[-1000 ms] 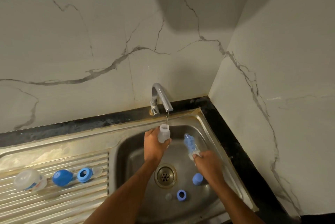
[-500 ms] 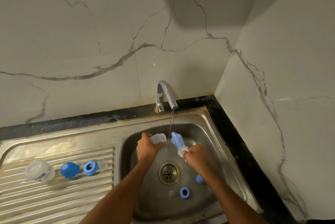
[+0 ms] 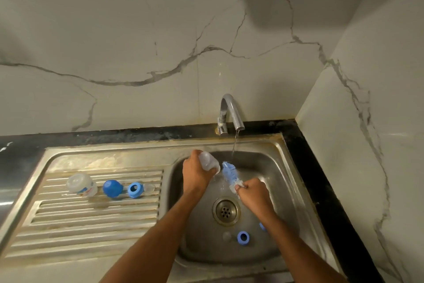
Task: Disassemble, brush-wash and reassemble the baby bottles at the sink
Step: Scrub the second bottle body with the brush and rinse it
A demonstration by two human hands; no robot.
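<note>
My left hand [image 3: 196, 175] grips a small translucent bottle body [image 3: 207, 161], tilted with its mouth down to the right, over the sink basin [image 3: 270, 168]. My right hand [image 3: 251, 194] holds a blue-and-white bottle brush [image 3: 230, 173] by its handle. The bristles point up-left, just beside the bottle mouth. Water runs from the tap [image 3: 230, 112] behind the brush. A blue collar ring [image 3: 243, 237], a clear teat [image 3: 226, 236] and a partly hidden blue piece [image 3: 262, 226] lie on the basin floor.
On the ribbed drainboard [image 3: 91, 220] to the left lie a second bottle body [image 3: 81, 184], a blue cap [image 3: 112, 188], a blue ring [image 3: 135, 190] and a clear teat [image 3: 148, 188]. The drain [image 3: 226, 211] sits mid-basin. Marble walls close the back and right.
The bottle left the water stream and tipped mouth-down. My right hand brought the brush left, up close to the bottle mouth. The view shifted so the sink sits further right.
</note>
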